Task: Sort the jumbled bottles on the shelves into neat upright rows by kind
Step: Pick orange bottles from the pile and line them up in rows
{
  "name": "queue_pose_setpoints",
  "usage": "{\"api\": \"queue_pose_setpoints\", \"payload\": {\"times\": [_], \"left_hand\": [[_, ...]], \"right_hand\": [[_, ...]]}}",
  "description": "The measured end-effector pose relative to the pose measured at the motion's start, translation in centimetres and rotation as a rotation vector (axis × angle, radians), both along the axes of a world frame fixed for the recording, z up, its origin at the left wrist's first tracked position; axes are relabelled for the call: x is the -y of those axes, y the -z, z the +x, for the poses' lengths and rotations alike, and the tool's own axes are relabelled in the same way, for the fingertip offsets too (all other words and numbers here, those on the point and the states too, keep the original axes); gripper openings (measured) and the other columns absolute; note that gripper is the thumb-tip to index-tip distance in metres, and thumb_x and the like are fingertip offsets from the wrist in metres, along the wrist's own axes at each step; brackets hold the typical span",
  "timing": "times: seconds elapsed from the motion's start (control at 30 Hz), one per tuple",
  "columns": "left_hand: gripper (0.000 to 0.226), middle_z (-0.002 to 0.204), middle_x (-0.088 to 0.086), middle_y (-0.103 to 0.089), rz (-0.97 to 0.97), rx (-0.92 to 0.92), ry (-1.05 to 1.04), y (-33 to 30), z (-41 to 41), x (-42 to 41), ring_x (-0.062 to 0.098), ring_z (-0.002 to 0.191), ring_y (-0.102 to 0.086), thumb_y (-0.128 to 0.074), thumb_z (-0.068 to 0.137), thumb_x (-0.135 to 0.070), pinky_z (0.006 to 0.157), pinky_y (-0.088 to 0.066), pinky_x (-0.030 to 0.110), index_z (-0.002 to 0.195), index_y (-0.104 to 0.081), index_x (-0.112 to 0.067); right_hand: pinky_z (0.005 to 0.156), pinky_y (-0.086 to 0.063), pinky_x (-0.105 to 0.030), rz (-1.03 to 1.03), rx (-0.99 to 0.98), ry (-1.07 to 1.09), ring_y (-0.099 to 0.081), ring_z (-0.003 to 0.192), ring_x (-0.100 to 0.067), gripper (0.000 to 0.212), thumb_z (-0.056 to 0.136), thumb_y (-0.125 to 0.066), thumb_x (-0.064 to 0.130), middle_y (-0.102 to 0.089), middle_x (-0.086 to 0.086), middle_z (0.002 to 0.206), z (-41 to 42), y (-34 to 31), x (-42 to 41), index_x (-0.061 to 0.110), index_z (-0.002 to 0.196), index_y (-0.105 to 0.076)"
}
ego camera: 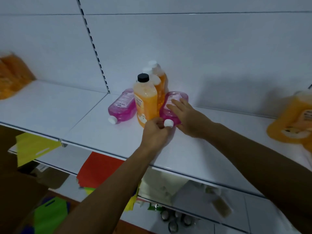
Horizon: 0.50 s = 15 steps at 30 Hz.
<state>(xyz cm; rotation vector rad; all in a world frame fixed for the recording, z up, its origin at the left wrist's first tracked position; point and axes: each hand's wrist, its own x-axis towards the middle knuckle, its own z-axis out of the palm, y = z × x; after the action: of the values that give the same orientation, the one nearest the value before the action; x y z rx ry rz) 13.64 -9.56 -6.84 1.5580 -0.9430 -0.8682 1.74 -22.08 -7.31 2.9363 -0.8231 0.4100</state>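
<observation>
Nearest the front edge of the white shelf point(104, 132), the left hand point(154, 132) curls its fingers around the neck end of a pink bottle point(170, 114) lying on its side, pinching just beside its white cap point(168, 123). The right hand point(187, 118) lies over the same bottle's body, fingers fairly straight and pressing on the label, so both hands are together on this one bottle.

That bottle lies touching the right side of the black-capped orange bottle point(146, 102), which stands upright. It looks full of liquid, so it is probably fairly heavy and will slosh when tipped; the smooth plastic may be slippery. A grip round the shoulder under the cap, with the other hand supporting the body, seems the safest way to stand it up.

Left of the black-capped orange bottle, a second pink bottle point(122, 106) also lies on its side, cap toward the shelf edge. Behind the black-capped orange bottle stand two white-capped orange bottles point(161, 81), in a file toward the back panel point(202, 48). Far to its right and left, more orange bottles appear, blurred.
</observation>
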Motion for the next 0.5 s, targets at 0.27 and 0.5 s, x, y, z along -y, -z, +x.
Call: {"api": "queue_pose_setpoints", "payload": {"times": [0.27,0.5], "left_hand": [[0.033,0.11,0.003,-0.069,-0.162,0.137,0.211,-1.2,1.3,-2.7,0.017,0.102,-0.064,-0.06,0.091,-0.003,0.083,-0.052,0.016,0.12,-0.065,-0.018],[0.063,0.119,-0.006,-0.057,-0.383,0.496,0.264,-1.6,1.5,-4.1,0.005,0.104,-0.054,-0.073,0.081,-0.006,0.083,-0.045,0.01,0.137,-0.046,-0.019]], "right_hand": [[0.107,-0.037,-0.045,0.162,0.11,0.067,-0.038,0.137,-0.034,0.072,0.089,-0.068,0.028,-0.034,-0.014,0.153,-1.4,-2.3,-3.7,0.012,0.149,-0.031],[0.097,-0.049,-0.03,0.499,0.34,0.203,-0.055,0.115,-0.015,0.059,0.085,-0.071,0.027,-0.056,0.001,0.131,-5.9,-7.4,-10.1,0.021,0.137,-0.044]]}}
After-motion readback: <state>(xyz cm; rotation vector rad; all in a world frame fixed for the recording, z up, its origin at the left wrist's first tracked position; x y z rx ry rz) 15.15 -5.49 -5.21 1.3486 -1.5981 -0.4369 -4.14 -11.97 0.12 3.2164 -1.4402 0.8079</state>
